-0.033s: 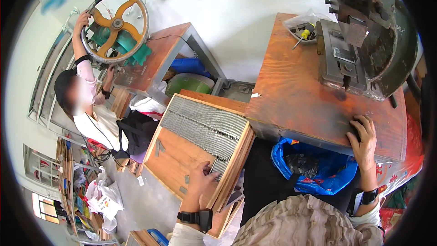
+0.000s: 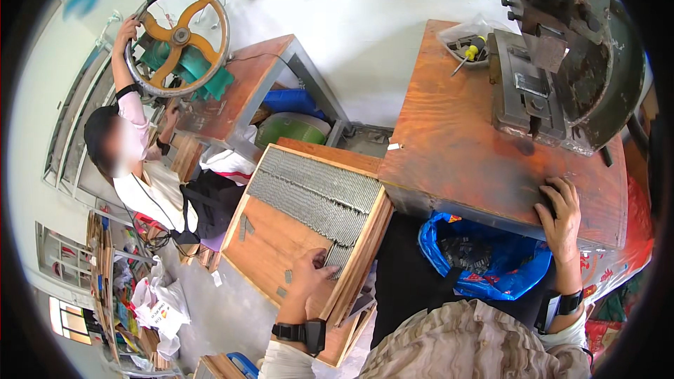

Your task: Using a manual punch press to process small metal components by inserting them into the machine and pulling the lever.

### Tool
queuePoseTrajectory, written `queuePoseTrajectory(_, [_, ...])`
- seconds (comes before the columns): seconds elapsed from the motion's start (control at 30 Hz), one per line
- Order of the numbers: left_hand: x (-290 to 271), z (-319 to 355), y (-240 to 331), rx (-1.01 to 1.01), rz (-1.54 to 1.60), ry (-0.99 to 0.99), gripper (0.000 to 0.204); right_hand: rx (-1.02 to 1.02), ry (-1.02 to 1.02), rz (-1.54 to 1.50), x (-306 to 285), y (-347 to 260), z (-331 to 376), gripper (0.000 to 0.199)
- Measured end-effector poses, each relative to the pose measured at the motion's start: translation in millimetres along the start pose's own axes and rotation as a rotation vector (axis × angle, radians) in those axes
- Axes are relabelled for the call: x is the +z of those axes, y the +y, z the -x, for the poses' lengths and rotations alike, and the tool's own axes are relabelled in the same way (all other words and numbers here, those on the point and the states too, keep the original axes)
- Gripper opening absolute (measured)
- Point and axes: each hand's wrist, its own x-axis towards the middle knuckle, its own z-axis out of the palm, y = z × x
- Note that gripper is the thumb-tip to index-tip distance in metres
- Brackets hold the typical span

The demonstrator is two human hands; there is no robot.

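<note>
My left hand (image 2: 309, 274) is over a shallow wooden tray (image 2: 281, 228), its fingers bent and drawn together at the near end of the rows of thin grey metal plates (image 2: 316, 182). Whatever sits between those fingertips is hidden. A few loose metal plates (image 2: 284, 283) lie on the tray's bare wood. My right hand (image 2: 559, 217) rests on the front edge of the brown wooden bench (image 2: 449, 147), fingers spread and nothing in them. Beyond it on the bench stands a heavy metal press (image 2: 537, 91). Below the bench edge, a blue plastic bag (image 2: 484, 274) holds dark metal pieces.
A clear bag of small parts with a yellow-handled screwdriver (image 2: 474, 49) lies beside the press. At the left, another person (image 2: 140, 147) grips a large handwheel (image 2: 180, 36) at a second bench (image 2: 239, 77). White plastic bags (image 2: 160, 302) and stacked boards stand farther left.
</note>
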Motion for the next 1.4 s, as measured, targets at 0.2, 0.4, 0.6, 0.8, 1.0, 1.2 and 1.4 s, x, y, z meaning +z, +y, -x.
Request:
queuePoseTrajectory(0.2, [-3.1, -2.7, 9.6, -0.028, 0.04, -0.052, 0.051, -0.014, 0.014, 0.016, -0.3, -0.9, 0.9, 0.031])
queuePoseTrajectory(0.4, [6.6, 7.2, 28.1, 0.068, -0.193, 0.067, 0.05, 0.009, 0.023, 0.02, 1.5, 1.0, 2.0, 0.03])
queuePoseTrajectory(0.6, [2.9, -0.2, 23.9, 0.004, -0.236, 0.183, 0.05, -0.019, 0.04, 0.043, 3.7, -2.8, -1.9, 0.031])
queuePoseTrajectory(0.8, [12.8, -11.6, -9.0, -0.166, -0.088, 0.209, 0.046, -0.016, 0.077, 0.09, -5.4, 2.3, 1.3, 0.032])
queuePoseTrajectory(1.0, [-32.4, -4.5, 87.2, -0.211, 0.565, 0.08, 0.04, -0.045, 0.064, 0.056, -1.2, -3.2, -1.2, 0.032])
queuePoseTrajectory(1.2, [30.8, -73.3, 315.0, 0.361, 0.457, -0.185, 0.04, -0.036, 0.093, 0.067, -7.9, 7.5, 6.4, 0.032])
queuePoseTrajectory(1.4, [103.6, -119.4, 431.2, 0.627, 0.072, -0.036, 0.047, -0.075, 0.082, 0.027, -5.6, 7.6, 4.4, 0.033])
